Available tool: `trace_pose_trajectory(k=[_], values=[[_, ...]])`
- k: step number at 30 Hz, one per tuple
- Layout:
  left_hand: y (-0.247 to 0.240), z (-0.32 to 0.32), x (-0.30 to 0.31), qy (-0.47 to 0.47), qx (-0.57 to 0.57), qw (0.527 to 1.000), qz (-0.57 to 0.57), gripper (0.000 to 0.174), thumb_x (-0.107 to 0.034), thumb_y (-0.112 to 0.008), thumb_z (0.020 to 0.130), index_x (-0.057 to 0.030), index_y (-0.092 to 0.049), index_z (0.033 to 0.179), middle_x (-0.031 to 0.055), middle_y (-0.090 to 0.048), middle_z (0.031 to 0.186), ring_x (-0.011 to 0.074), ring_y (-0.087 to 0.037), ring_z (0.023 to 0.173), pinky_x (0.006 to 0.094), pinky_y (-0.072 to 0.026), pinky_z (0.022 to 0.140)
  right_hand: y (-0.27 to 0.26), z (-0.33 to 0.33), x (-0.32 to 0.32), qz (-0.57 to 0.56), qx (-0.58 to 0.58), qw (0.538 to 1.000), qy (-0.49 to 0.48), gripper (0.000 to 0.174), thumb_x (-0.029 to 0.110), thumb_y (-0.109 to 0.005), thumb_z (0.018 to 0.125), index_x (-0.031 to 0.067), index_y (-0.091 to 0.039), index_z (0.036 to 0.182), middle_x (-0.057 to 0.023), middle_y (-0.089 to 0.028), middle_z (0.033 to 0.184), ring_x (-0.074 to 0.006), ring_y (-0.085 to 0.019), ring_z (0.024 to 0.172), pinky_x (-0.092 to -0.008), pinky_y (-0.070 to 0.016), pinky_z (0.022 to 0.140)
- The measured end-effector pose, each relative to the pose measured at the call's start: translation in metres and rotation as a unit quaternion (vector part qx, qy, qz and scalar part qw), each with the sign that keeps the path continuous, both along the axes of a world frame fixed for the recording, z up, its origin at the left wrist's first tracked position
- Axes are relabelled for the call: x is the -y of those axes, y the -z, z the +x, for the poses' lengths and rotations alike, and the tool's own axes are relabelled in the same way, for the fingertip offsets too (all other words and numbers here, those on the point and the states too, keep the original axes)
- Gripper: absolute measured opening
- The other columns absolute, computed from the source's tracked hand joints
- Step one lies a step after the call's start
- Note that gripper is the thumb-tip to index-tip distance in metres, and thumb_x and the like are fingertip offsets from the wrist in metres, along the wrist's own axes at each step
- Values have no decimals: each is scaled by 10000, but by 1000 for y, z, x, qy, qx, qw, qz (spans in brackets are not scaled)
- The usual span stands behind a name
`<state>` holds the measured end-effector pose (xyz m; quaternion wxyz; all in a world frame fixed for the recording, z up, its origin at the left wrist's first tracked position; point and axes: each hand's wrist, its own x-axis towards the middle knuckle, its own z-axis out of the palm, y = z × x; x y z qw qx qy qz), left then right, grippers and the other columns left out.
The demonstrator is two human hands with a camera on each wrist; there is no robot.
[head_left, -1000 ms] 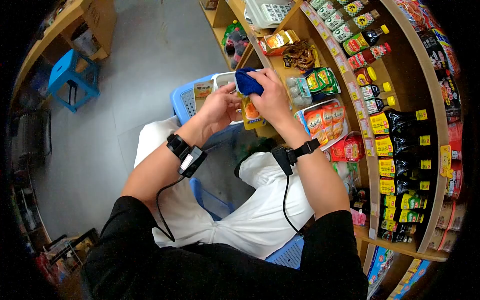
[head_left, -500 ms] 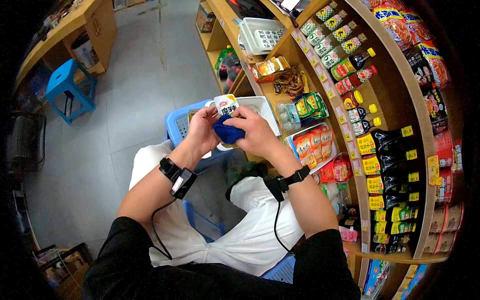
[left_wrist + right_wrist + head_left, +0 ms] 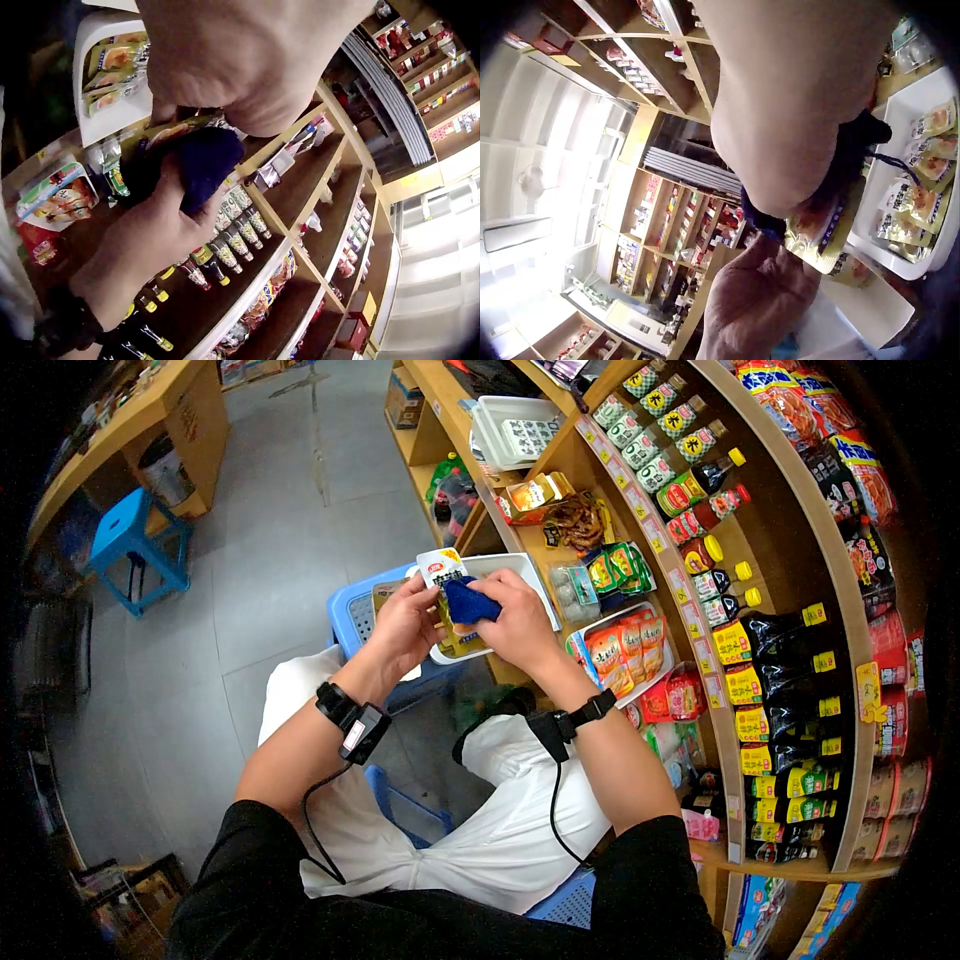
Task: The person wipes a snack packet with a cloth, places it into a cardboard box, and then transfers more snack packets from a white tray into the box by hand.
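Note:
A snack packet [image 3: 440, 567], white at the top and yellow-green lower down, stands between my hands in the head view. My left hand [image 3: 402, 628] holds it by its left side. My right hand [image 3: 522, 625] grips a dark blue cloth [image 3: 470, 602] that lies against the packet's front and covers much of it. In the right wrist view the packet's yellow lower end [image 3: 821, 244] shows beside the left palm. The left wrist view shows the right fingers curled round the cloth [image 3: 210, 165]. Just beyond the hands is a white tray [image 3: 866, 232] with several similar packets.
A blue plastic stool or crate [image 3: 350, 615] stands under the tray and an open carton [image 3: 870, 300]. To the right, a wooden shelf [image 3: 690, 630] carries sauce bottles [image 3: 785, 700] and a tray of red-orange packets [image 3: 625, 650]. A blue stool [image 3: 140, 545] stands on the floor at the left.
Since a second ago both hands have come nearer the body, and the packet's white top now shows. Over the last half second the cloth has shifted slightly up and right across the packet.

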<state>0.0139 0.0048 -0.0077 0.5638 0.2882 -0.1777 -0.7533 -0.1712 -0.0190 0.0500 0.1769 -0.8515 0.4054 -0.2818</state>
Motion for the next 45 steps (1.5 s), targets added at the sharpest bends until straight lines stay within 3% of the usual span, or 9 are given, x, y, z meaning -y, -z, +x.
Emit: trace_pose_trajectory(k=[7,8,9,16,20,26,33,42,45], values=[[0,-14,-10,33,-21,999,14,317,-201,-396,1101,-122,-531,1376,66,-638,1192,189,-658,1052,393,-613,817,10,2,2,9,15,999,33,423,29,-703,725,20,-708,1148,-172,-642,1025,-370,-654,960,-410,-535,860],[2,-14,-9,34,-22,999,22,338,-240,-373,1108,-122,-514,1391,78,-623,1247,235,-647,1099,444,-586,892,10,3,1,9,15,999,34,423,29,-703,725,20,-708,1148,-172,-642,1025,-370,-654,960,-410,-535,860],[3,-13,-9,35,-22,999,30,362,-279,-350,1114,-122,-496,1406,89,-608,1302,280,-636,1147,496,-559,967,9,3,0,13,10,1000,21,424,40,-714,725,39,-705,1148,-158,-633,1042,-368,-646,976,-422,-532,864],[6,-7,-2,23,-73,994,84,482,-432,-322,1100,-115,-499,1417,98,-624,1329,289,-631,1187,524,-545,969,4,7,-6,2,-21,997,-73,426,57,-740,714,81,-712,1138,-108,-622,1057,-336,-650,988,-425,-546,859],[9,-3,4,-35,-107,993,34,381,-264,-397,1095,-112,-484,1433,104,-625,1302,250,-642,1151,406,-524,1013,0,9,-12,23,-31,995,-88,424,23,-731,700,76,-719,1121,-125,-624,1034,-340,-649,979,-408,-539,845],[-2,-2,2,-94,-59,994,9,348,-190,-401,1089,-115,-494,1415,89,-630,1278,234,-636,1145,404,-570,934,-2,7,-11,32,-26,993,-109,428,23,-735,689,82,-725,1112,-122,-628,1021,-339,-650,979,-405,-539,843],[-3,1,1,-97,-44,994,14,276,-146,-432,1083,-122,-518,1344,64,-639,1200,207,-644,1042,433,-620,773,2,2,-4,20,26,999,30,395,45,-741,710,35,-722,1105,-154,-643,1017,-358,-650,964,-425,-533,865],[9,0,8,-152,-66,986,2,271,-127,-426,1080,-64,-498,1334,114,-632,1230,224,-671,1047,379,-607,870,0,13,-15,18,2,999,-29,456,21,-745,704,73,-702,1155,-134,-613,1002,-346,-646,968,-406,-534,849],[-7,-1,0,-139,-38,989,22,274,-100,-410,1072,-57,-468,1336,135,-630,1243,269,-672,1109,417,-597,929,-1,16,-18,8,2,998,-66,402,56,-730,719,94,-716,1119,-118,-616,1018,-337,-651,973,-430,-543,843]])
